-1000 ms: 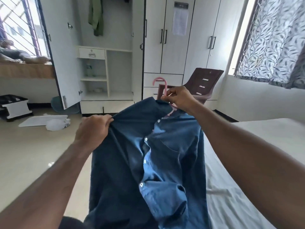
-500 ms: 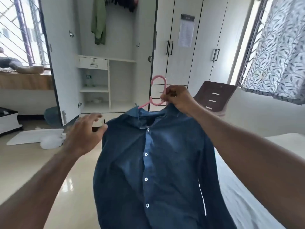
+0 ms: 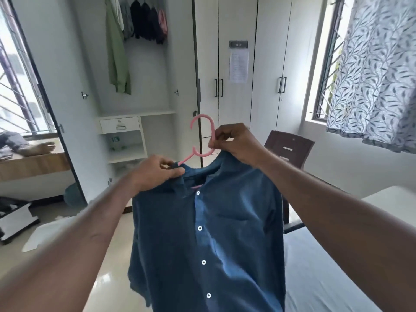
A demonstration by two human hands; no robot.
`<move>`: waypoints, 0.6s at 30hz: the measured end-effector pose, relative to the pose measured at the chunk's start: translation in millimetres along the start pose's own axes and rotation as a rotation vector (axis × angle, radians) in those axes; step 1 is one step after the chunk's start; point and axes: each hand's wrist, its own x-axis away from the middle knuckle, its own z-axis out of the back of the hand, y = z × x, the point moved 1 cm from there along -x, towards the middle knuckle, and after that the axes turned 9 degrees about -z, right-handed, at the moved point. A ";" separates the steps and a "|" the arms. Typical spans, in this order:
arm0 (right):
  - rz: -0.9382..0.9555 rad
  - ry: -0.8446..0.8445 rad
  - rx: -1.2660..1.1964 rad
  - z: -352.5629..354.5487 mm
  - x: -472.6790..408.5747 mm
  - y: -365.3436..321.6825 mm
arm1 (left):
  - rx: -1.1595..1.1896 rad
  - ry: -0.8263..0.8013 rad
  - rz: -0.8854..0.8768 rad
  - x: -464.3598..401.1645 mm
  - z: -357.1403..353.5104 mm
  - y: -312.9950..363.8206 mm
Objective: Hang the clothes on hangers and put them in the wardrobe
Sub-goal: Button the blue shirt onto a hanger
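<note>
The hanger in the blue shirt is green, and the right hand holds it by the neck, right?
Not quite: the hanger is pink, not green. The head view shows it inside the blue shirt, with the right hand holding it by the neck.

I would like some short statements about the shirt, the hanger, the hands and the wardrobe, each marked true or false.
1. The right hand holds the pink hanger near its hook. True.
2. The left hand hangs free and touches nothing. False: it pinches the collar of the blue shirt.
3. The shirt is buttoned down the front. True.
4. The wardrobe section ahead is closed. False: its door stands open, and clothes hang inside.
5. The hanger is already on the rail. False: it is in the hand, in front of the wardrobe.
</note>
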 end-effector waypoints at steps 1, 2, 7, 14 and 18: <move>0.005 0.006 -0.003 19.6 -19.4 -21.8 | 0.041 -0.001 -0.011 -16.5 23.6 24.9; 0.013 0.009 -0.001 33.8 -34.0 -38.1 | 0.095 -0.004 -0.012 -29.1 42.5 44.6; 0.032 0.046 -0.041 111.4 -108.7 -115.7 | -0.143 -0.114 -0.058 -120.3 126.2 146.2; 0.058 0.076 0.017 175.0 -171.6 -171.4 | -0.335 0.168 -0.171 -191.2 189.9 214.6; -0.060 -0.150 0.198 199.6 -193.9 -189.6 | -0.246 0.370 -0.325 -202.4 209.4 231.9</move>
